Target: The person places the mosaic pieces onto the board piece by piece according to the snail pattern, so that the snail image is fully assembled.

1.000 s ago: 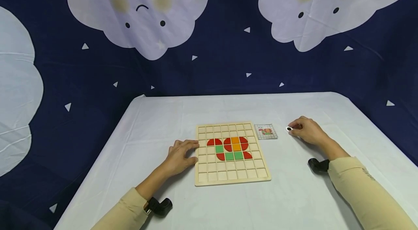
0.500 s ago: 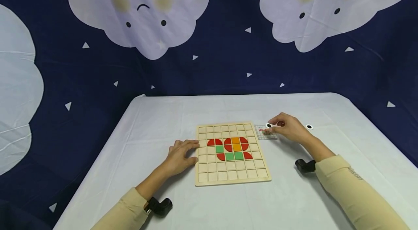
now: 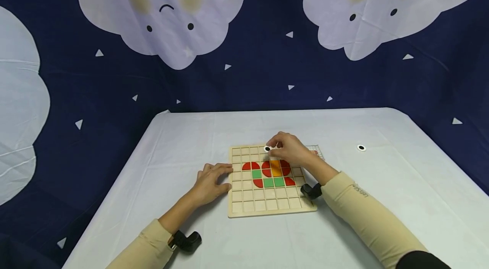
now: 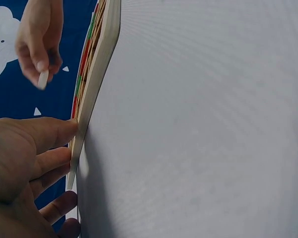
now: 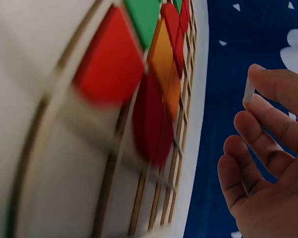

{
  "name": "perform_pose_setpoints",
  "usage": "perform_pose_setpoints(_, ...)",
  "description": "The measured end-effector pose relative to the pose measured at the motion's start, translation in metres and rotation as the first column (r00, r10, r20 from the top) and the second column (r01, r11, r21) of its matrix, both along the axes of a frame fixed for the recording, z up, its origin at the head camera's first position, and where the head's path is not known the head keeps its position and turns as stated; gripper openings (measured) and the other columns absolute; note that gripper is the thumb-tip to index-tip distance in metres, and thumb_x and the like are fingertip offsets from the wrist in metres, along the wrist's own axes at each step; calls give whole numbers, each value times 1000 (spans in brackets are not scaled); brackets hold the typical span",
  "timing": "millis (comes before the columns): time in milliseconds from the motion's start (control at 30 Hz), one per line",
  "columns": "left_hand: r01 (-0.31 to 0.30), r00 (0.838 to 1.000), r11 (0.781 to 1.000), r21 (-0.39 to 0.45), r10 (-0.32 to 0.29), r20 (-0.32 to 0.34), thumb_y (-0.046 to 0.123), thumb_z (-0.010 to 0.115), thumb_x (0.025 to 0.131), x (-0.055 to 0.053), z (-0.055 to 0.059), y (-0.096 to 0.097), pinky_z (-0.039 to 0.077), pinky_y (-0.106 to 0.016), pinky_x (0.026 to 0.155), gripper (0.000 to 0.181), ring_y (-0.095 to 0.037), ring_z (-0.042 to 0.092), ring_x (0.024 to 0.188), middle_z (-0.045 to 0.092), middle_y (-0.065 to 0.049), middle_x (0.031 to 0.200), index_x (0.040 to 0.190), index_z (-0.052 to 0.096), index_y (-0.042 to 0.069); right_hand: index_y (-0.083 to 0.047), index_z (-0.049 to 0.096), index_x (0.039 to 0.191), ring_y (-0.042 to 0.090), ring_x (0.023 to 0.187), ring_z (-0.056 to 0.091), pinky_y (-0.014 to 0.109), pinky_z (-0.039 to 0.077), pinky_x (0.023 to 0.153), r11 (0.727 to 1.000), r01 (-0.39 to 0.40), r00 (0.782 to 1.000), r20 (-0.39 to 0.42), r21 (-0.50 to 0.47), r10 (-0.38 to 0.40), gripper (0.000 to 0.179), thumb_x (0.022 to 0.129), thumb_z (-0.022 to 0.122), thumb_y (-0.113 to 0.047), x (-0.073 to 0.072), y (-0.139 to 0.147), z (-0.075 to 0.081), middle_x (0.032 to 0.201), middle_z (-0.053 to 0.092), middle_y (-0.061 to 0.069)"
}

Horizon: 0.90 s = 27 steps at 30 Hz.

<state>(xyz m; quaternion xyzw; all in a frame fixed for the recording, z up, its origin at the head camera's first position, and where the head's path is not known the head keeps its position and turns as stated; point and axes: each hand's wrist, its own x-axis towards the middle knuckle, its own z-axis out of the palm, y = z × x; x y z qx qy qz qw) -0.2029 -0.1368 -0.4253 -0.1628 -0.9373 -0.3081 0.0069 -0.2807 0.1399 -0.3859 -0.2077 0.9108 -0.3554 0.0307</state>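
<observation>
A wooden grid board lies on the white table, with red, green and orange flat pieces set in its middle cells. My right hand is over the board's far part and pinches a white round eye piece with a black dot. Seen edge-on in the right wrist view, that eye piece sits between thumb and index finger, clear of the board. My left hand touches the board's left edge, fingers extended; in the left wrist view its fingertips rest at the wooden side.
Another round eye piece lies on the white table to the right. A small pattern card beside the board is partly hidden by my right wrist. Behind the table hangs a dark blue cloth with clouds.
My right hand has moved left with the eye piece, from the table's right side, past the card, to over the board. The left hand stays at the board's edge.
</observation>
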Motion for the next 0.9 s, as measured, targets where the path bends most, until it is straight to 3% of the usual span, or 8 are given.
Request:
perform_pose_setpoints(433,12,1000,1000,-2,-12,-9,18,71,78,-1,0,1,28,-40,85,45,-19,43,108,56,2,134,122,63,12,-12,70,104,18,92,57,33,48,79,997,-39,996,88,66,33,24,82,71,-22,-13,-36,-15,102,63,2)
perform_pose_setpoints(900,-3,1000,1000,-8,3,3,17,71,78,-2,-1,0,28,-40,85,45,-18,43,108,56,3,134,122,63,13,-13,72,96,18,94,54,35,45,85,989,-82,996,51,123,76,18,81,73,-22,-16,-40,-18,95,63,0)
